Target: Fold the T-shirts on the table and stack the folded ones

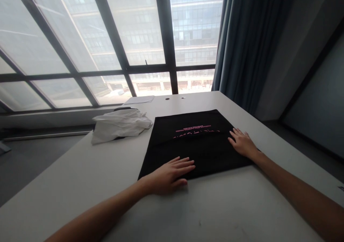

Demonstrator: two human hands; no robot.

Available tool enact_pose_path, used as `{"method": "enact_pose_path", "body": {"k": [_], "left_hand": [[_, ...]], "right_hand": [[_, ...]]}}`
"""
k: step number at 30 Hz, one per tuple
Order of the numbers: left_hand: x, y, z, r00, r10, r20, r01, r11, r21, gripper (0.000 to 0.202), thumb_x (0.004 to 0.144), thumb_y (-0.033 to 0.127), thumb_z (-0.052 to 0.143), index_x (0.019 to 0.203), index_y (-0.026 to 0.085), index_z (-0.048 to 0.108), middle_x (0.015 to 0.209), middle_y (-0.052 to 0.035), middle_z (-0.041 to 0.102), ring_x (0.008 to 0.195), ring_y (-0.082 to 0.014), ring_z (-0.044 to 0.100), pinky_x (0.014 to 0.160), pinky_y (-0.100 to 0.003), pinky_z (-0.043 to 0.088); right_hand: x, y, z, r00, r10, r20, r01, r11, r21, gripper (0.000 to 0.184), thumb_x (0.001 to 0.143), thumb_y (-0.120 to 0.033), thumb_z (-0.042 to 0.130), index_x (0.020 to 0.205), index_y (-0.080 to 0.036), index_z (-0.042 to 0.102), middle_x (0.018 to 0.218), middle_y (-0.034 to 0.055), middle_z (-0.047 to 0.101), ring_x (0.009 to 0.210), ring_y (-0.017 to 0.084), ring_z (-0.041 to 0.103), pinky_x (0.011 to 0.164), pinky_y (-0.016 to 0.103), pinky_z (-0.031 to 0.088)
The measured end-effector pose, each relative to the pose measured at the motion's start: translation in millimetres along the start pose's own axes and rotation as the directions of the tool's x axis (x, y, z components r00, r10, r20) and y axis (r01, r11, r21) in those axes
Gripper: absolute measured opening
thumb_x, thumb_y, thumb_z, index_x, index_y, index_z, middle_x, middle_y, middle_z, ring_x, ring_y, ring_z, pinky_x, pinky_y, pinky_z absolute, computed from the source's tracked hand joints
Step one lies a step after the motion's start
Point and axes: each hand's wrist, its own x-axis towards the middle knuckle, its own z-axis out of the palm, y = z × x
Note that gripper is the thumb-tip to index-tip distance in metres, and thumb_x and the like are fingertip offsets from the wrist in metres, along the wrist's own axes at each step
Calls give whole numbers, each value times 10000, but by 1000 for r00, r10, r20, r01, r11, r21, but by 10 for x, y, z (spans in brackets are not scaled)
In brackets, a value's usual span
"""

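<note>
A flat black fabric piece (204, 148) with upside-down pink lettering lies on the white table in front of me; whether it is a shirt or a bag, I cannot tell. A raised crease crosses it just below the print. My left hand (170, 175) rests palm down on its near left part, fingers stretched out, the thumb at the near edge. On the right edge lies my right hand (243, 143), flat with fingers spread. Neither hand grips anything.
A crumpled white cloth (122, 123) lies left of the black fabric, with something dark partly under it. White sheets (139, 99) sit at the far edge of the table (80, 177). Beyond are large windows and a blue curtain (239, 48) at the right.
</note>
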Motion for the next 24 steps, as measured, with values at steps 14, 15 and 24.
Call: {"method": "enact_pose_path", "body": {"k": [14, 15, 24], "left_hand": [[-129, -1074, 167, 806, -503, -312, 562, 815, 137, 600, 1036, 564, 327, 1554, 265, 378, 1653, -41, 233, 1534, -278, 167, 1231, -502, 162], [-128, -1074, 176, 807, -498, -318, 558, 818, 137, 597, 1036, 564, 325, 1553, 270, 380, 1652, -40, 236, 1533, -276, 171, 1231, -500, 163], [-140, -1060, 162, 808, -497, -317, 557, 820, 135, 594, 1037, 561, 319, 1550, 269, 385, 1649, -38, 247, 1533, -271, 174, 1231, -489, 165]], "right_hand": [[-43, -273, 82, 979, -172, 107, 154, 975, 160, 563, 992, -438, 366, 1454, -158, 525, 1573, 133, 398, 1486, 281, 313, 1201, 510, 264], [-39, -266, 86, 980, -171, 106, 154, 976, 157, 564, 992, -436, 366, 1455, -157, 523, 1575, 131, 396, 1487, 279, 309, 1204, 508, 260], [-39, -283, 81, 980, -169, 106, 151, 976, 157, 565, 992, -433, 363, 1460, -157, 518, 1575, 123, 397, 1485, 275, 315, 1207, 503, 256]]}}
